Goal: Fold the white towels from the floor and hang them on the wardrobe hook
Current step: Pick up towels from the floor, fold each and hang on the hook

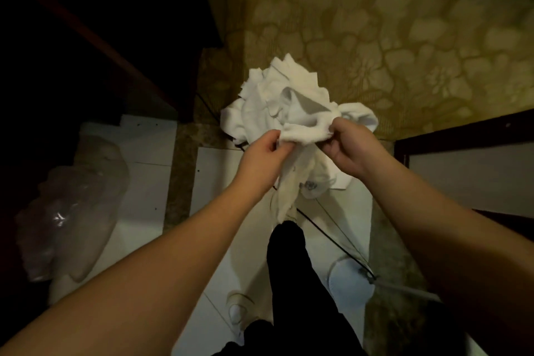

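A heap of crumpled white towels (277, 98) lies on the floor where the patterned carpet meets the white tiles. One white towel (303, 133) is lifted off the heap, its top edge stretched between my hands while the rest hangs down toward my leg. My left hand (263, 153) pinches the left end of that edge. The right end is gripped by my right hand (346, 147). No wardrobe hook is in view.
A clear plastic bag (69, 217) lies on the tiles at the left. Dark wooden furniture (95, 37) fills the upper left, and a dark-framed panel (468, 159) stands at the right. A black cable (323, 231) runs across the tiles past my dark trouser leg (289, 263) and white slippers (346, 274).
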{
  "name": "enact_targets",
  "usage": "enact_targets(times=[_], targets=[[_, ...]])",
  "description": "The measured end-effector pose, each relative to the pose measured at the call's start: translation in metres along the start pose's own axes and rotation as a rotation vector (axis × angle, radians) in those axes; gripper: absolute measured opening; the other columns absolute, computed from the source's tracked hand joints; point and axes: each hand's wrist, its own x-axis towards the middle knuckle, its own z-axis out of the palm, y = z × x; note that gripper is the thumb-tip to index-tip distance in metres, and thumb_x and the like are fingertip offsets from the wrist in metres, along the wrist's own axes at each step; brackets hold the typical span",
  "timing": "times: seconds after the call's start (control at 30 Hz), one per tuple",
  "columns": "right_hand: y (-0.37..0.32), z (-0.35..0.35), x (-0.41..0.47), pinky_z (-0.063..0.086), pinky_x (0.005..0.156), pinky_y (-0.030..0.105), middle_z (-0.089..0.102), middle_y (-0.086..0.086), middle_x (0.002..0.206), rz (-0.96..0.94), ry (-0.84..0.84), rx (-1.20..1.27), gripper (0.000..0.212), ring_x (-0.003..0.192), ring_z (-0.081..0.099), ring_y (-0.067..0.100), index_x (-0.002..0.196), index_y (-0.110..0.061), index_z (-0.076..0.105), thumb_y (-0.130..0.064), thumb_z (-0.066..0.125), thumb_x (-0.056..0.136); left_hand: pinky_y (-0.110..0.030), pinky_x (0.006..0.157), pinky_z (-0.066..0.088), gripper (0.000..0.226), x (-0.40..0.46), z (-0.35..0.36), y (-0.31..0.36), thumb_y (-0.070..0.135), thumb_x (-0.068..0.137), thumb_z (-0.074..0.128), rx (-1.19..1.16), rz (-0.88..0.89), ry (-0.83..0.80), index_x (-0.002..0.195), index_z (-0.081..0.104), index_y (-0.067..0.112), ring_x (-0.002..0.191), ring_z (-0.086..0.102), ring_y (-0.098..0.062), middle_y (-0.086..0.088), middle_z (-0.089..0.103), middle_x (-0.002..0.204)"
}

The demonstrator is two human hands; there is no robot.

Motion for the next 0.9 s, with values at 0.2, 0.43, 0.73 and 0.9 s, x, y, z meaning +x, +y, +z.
enact_targets(times=[0.2, 0.43, 0.73, 0.9], targets=[[0.012, 0.031, -0.091, 0.058, 0.064, 0.026, 0.063, 0.013, 0.110, -0.059, -0.003, -0.374, 0.014, 0.093, 0.066, 0.018, 0.101, -0.008, 0.061, -0.003, 0.049, 0.096, -0.021, 0.075, 0.050, 0.014, -0.092, -0.049, 0.053, 0.030, 0.101, 0.056, 0.099, 0.131, -0.051, 0.106, 0.067, 0.023, 0.087, 0.061, -0.004, 0.004, 0.069, 0.095], [0.014, 0.101, -0.254, 0.044, 0.081, 0.012, 0.063, -0.012, 0.123, -0.511, -0.334, -0.945, 0.021, 0.115, 0.057, 0.004, 0.116, -0.036, 0.063, -0.044, 0.063, 0.096, -0.028, 0.082, 0.051, 0.018, -0.218, -0.110, 0.142, 0.022, 0.100, 0.059, 0.161, 0.293, -0.049, 0.115, 0.069, 0.018, 0.092, 0.066, -0.012, 0.000, 0.073, 0.101], [0.042, 0.145, -0.429, 0.046, 0.062, 0.013, 0.067, -0.016, 0.073, -0.711, -0.578, -1.145, 0.011, 0.068, 0.060, -0.002, 0.075, -0.039, 0.072, -0.045, 0.075, 0.084, -0.020, 0.065, 0.053, 0.013, -0.384, -0.184, 0.175, 0.036, 0.084, 0.078, 0.318, 0.303, 0.022, 0.091, 0.068, 0.034, 0.073, 0.070, -0.002, 0.010, 0.073, 0.083], [0.073, 0.148, -0.484, 0.050, 0.062, 0.022, 0.077, 0.000, 0.103, -0.749, -0.690, -1.042, 0.019, 0.081, 0.064, 0.015, 0.079, -0.038, 0.069, -0.057, 0.071, 0.081, -0.017, 0.061, 0.039, 0.038, -0.463, -0.222, 0.118, 0.057, 0.073, 0.081, 0.643, 0.000, 0.117, 0.096, 0.061, 0.033, 0.074, 0.058, -0.003, 0.018, 0.061, 0.082]])
